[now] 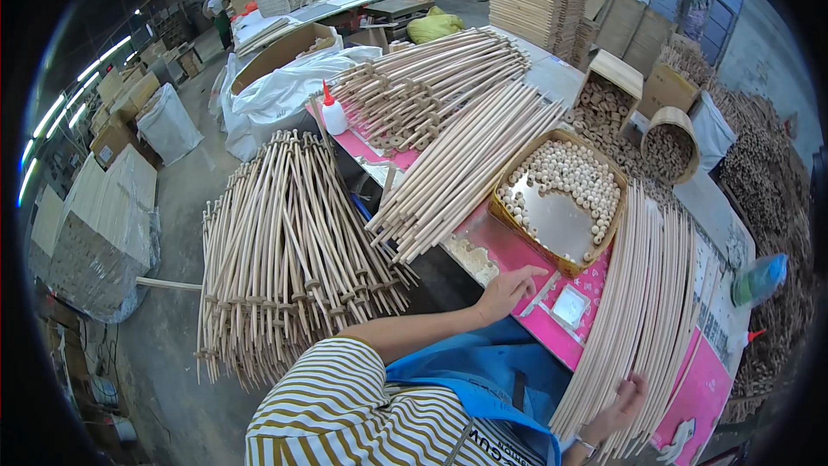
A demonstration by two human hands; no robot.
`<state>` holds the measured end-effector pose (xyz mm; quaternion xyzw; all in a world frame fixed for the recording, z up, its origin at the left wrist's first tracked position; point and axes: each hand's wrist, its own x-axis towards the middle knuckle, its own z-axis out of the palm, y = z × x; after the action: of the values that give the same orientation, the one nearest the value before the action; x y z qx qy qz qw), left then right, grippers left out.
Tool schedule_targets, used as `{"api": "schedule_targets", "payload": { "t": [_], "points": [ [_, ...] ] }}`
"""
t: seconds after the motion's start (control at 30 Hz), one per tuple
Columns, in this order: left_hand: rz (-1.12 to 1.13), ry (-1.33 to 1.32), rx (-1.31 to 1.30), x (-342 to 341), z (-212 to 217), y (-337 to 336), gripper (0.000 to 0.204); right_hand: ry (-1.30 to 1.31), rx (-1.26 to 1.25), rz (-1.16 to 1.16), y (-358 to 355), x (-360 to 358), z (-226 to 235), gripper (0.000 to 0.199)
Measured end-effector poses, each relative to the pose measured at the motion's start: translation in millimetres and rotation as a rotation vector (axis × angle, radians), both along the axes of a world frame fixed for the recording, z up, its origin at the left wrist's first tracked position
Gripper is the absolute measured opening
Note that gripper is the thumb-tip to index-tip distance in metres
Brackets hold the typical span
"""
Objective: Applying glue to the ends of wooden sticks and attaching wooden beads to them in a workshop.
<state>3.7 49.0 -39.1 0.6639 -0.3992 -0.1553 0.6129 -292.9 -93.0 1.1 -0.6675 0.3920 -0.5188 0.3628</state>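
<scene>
My left hand [507, 291] is over the pink table edge with its index finger stretched toward the basket [498, 205] of small round wooden beads [561, 164]. Nothing shows in its fingers. Low on the right, my right hand [623, 403] is above the near part of a bundle of long thin wooden sticks [634, 293]. Its fingers are loosely bent and apart, and I see no stick held in them. Between the hands, a small clear square dish [569, 306] rests on the pink tabletop [496, 246].
More wooden sticks [466, 168] lie left of the basket. Sticks with rings [276, 250] stand bunched beside the table. A white glue bottle with a red tip [333, 112] stands at the far left corner. Wooden rings [604, 108] spill from a box. A green-blue bottle [759, 280] is at right.
</scene>
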Motion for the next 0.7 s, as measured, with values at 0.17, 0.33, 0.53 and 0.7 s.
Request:
{"api": "schedule_targets", "payload": {
  "t": [0.17, 0.33, 0.53, 0.7],
  "points": [
    [-0.023, 0.156, -0.05, -43, 12, 15, 0.048, 0.336, -0.44, 0.602, 80, 105, 35, 0.027],
    [-0.119, 0.413, -0.095, -53, 16, 39, 0.05, 0.336, -0.374, 0.664, 92, 156, 41, 0.03],
    [0.014, 0.603, -0.228, -19, 36, 45, 0.053, 0.373, -0.048, 0.828, 91, 197, 42, 0.028],
    [0.138, 0.36, -0.116, 1, 23, 35, 0.057, 0.467, -0.207, 0.743, 86, 210, 7, 0.027]
  ]
}}
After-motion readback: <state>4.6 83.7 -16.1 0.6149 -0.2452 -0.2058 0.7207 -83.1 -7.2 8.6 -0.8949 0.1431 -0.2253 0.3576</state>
